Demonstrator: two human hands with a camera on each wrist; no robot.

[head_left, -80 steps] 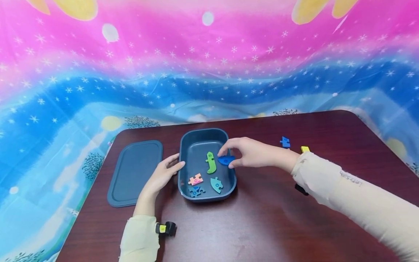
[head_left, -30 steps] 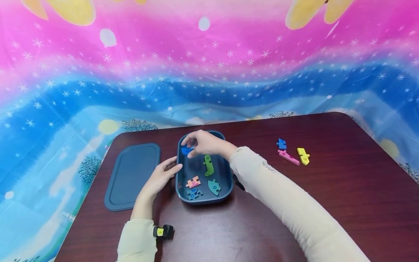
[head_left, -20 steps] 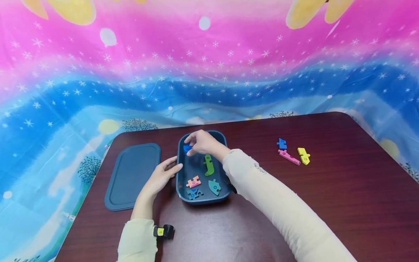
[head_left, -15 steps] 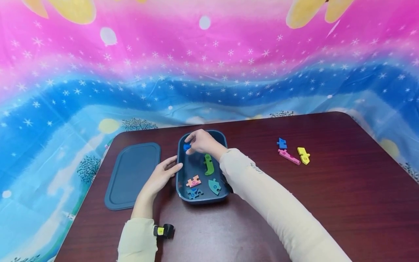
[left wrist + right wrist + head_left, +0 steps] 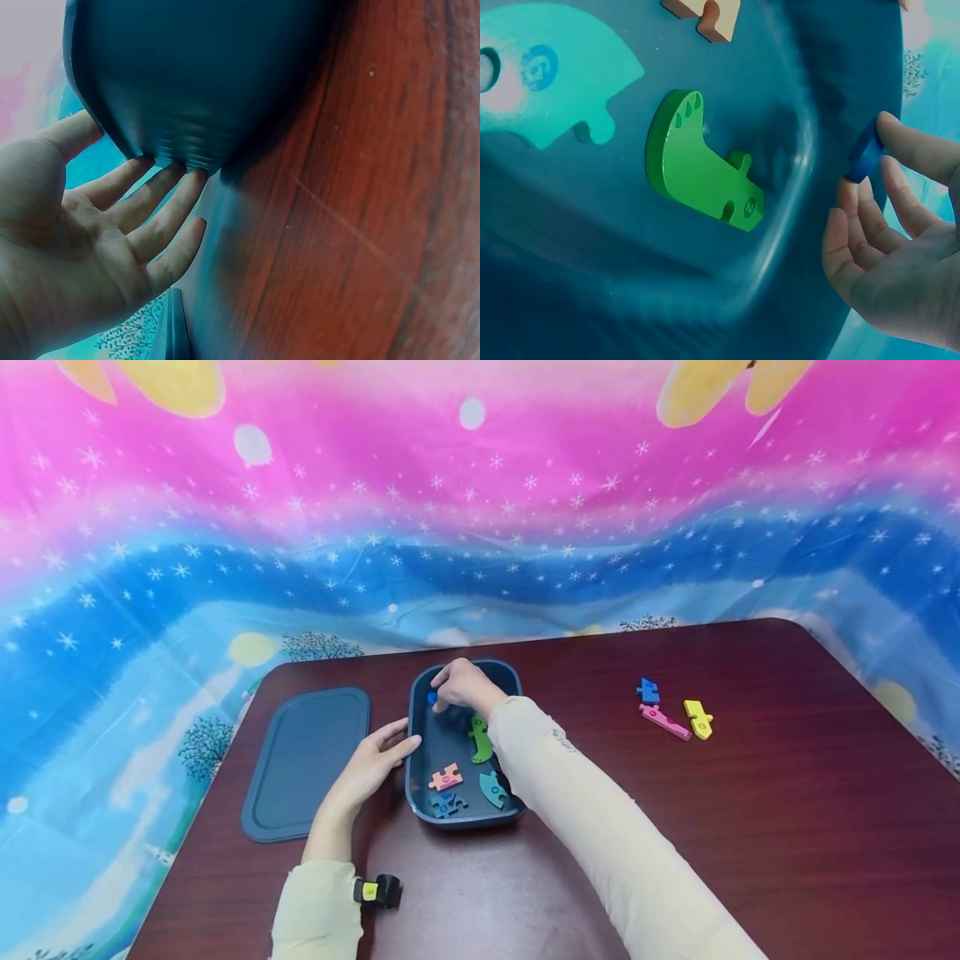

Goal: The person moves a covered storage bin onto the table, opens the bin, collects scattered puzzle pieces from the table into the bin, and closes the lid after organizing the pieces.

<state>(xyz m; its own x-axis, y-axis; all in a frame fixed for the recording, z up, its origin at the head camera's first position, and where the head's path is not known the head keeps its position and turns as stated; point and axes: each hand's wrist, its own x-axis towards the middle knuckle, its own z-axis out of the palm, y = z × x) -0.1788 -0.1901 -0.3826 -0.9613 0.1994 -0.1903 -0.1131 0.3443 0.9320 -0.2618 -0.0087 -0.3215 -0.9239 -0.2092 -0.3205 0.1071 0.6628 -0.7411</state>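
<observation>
A blue puzzle piece [image 5: 865, 156] is being pinched by the right hand [image 5: 907, 262] near the far left corner of the box [image 5: 446, 743]. The box's left side is being touched by the left hand [image 5: 371, 766], fingers spread.

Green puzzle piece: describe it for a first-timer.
On the brown table, the left hand touches a blue-grey box. Inside, beyond the teal puzzle piece, lies the green puzzle piece, the only bright green one, long and bent like a boot.
</observation>
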